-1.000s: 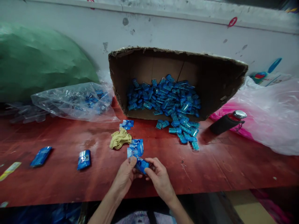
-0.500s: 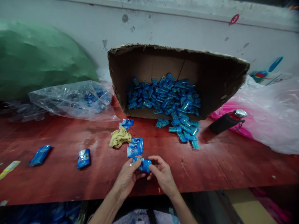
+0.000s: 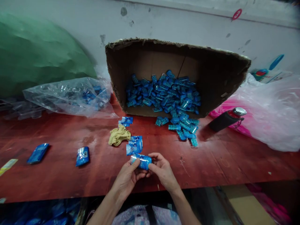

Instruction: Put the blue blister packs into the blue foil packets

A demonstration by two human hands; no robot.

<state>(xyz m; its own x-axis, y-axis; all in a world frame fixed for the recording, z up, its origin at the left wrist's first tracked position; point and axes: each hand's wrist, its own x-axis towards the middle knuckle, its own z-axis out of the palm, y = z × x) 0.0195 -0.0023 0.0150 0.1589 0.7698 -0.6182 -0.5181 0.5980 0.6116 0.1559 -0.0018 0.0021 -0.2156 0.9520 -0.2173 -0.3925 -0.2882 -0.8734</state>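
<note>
Between both hands, just above the front of the red table (image 3: 201,168), is a small shiny blue packet (image 3: 143,162). My left hand (image 3: 127,178) grips its left end, with the thumb on top. At the right end, the thumb and fingers of my right hand (image 3: 164,172) pinch it. Right behind the packet lie several flat blue printed sleeves (image 3: 134,146). A crumpled yellowish cloth (image 3: 119,135) rests beside them, with more blue sleeves (image 3: 127,120) beyond it. Two filled blue packets, one nearer (image 3: 82,156) and one farther left (image 3: 38,153), lie on the table.
A cardboard box (image 3: 234,75) on its side holds a heap of blue dotted pieces (image 3: 164,93), some spilling out front. A dark bottle (image 3: 225,119) leans right of it, before a white plastic bag (image 3: 269,118). A clear bag (image 3: 70,97) and green sack (image 3: 42,56) are at left.
The packet has turned slightly in my fingers, so more of its printed upper face shows. Both hands keep hold of it. The whole view has shifted slightly.
</note>
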